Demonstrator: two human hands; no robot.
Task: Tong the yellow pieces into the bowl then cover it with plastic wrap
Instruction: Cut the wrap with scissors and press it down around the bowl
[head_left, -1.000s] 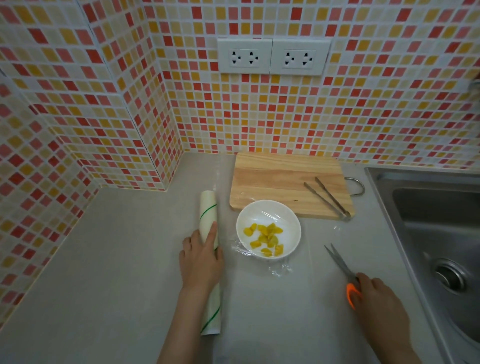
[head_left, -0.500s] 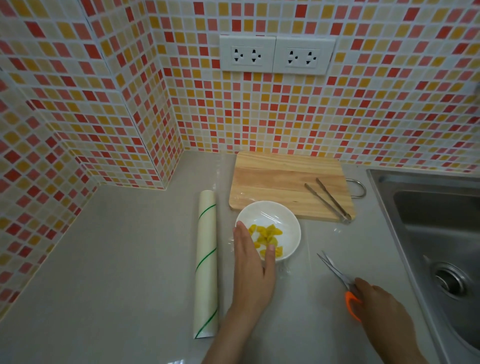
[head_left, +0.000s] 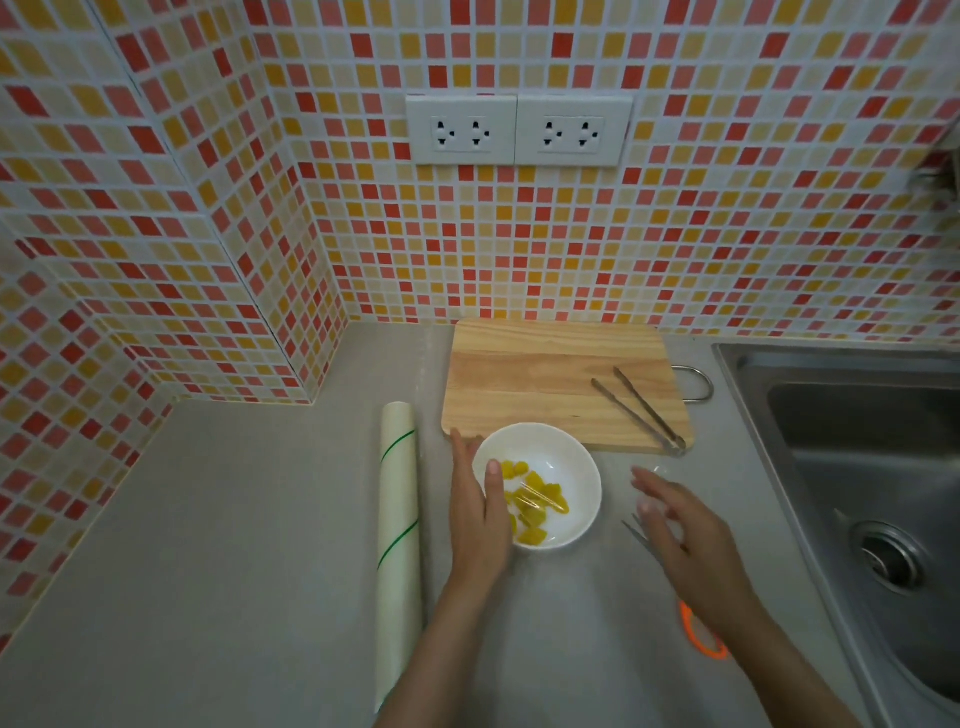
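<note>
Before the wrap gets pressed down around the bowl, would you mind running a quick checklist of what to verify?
1. Yellow pieces all in the white bowl: ok, none on the cutting board.
2. Tongs set aside on the board: ok.
3. Plastic wrap over the bowl: cannot tell; only faint glints show.
4. Left hand at the bowl's left rim: ok.
5. Right hand free of the scissors: ok, open above them.
6. Wrap roll clear of the bowl: ok.

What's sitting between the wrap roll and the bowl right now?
Only the left hand, its edge against the bowl's left rim. Between it and the roll, the head view shows bare counter.
</note>
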